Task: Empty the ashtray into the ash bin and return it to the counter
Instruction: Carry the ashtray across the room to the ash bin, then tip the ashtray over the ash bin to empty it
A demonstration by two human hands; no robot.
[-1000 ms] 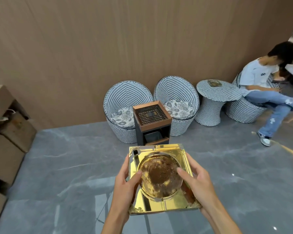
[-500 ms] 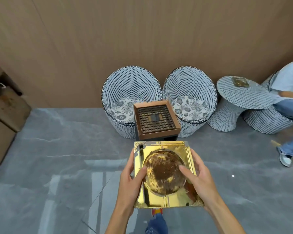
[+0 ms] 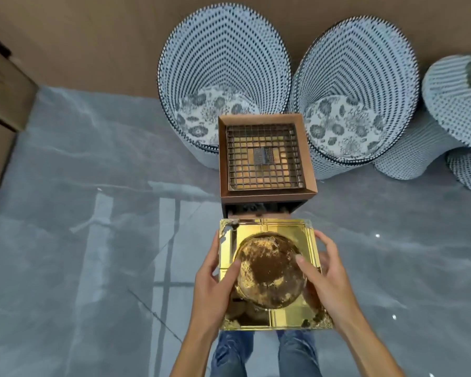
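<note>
Grey floor, ash bin (image 3: 265,156) directly ahead. Left hand (image 3: 215,284) and right hand (image 3: 325,278) clasp the level ashtray (image 3: 272,273), apparently ash-filled. Carry step; next, tip over the grate.

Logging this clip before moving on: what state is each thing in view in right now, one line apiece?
ashtray: held level in both hands, brown ash in its bowl, not yet tipped.
left hand: gripping the ashtray's left edge.
right hand: gripping its right edge.
ash bin: upright on the floor just ahead of the ashtray, grille in place on top.
two wicker chairs: unoccupied, behind the bin.
</note>
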